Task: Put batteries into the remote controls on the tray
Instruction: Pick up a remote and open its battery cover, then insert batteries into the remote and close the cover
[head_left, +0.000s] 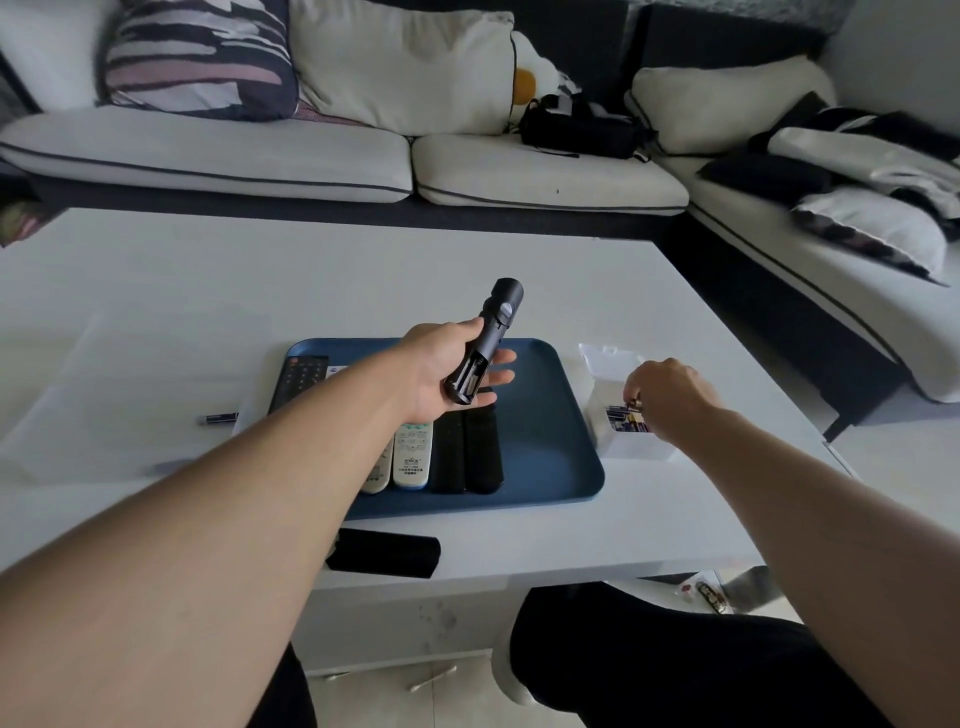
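His left hand (447, 371) grips the light, rigid black remote (480, 345), compartment open; the right hand (662, 397) pinches a small, slippery battery (632, 404), best held mid-body.

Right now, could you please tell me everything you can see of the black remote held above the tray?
The black remote is slim, matte and plastic-looking. Its battery bay faces the camera with the cover off and looks empty. The left hand holds its near end, thumb on one side, fingers beneath. It tilts up and away over the blue tray, touching nothing else.
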